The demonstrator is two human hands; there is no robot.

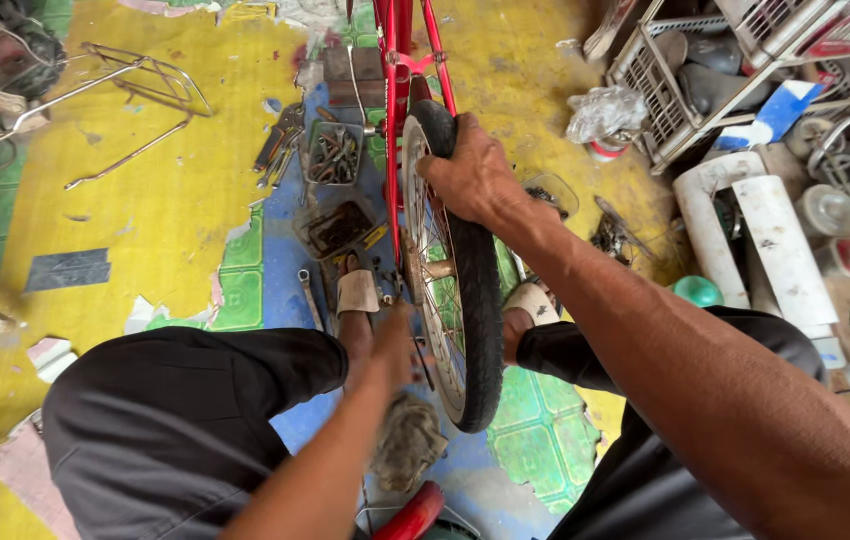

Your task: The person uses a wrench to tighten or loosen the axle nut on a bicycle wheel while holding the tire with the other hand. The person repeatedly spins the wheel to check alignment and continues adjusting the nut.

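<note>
A red bicycle frame [397, 60] stands in front of me with its black-tyred wheel [475, 330] between my knees. My right hand [470, 175] grips the top of the tyre. My left hand [393, 345] reaches down to the left side of the wheel near the hub; what its fingers hold is hidden, and the hand is blurred. A dirty rag [407, 440] lies on the floor under the wheel. My feet in sandals rest either side of the wheel.
Small trays of tools and bolts [335, 155] and a spanner [307, 295] lie on the floor left of the frame. A metal rack [135, 95] lies far left. Crates, white pipes [745, 230] and clutter fill the right side.
</note>
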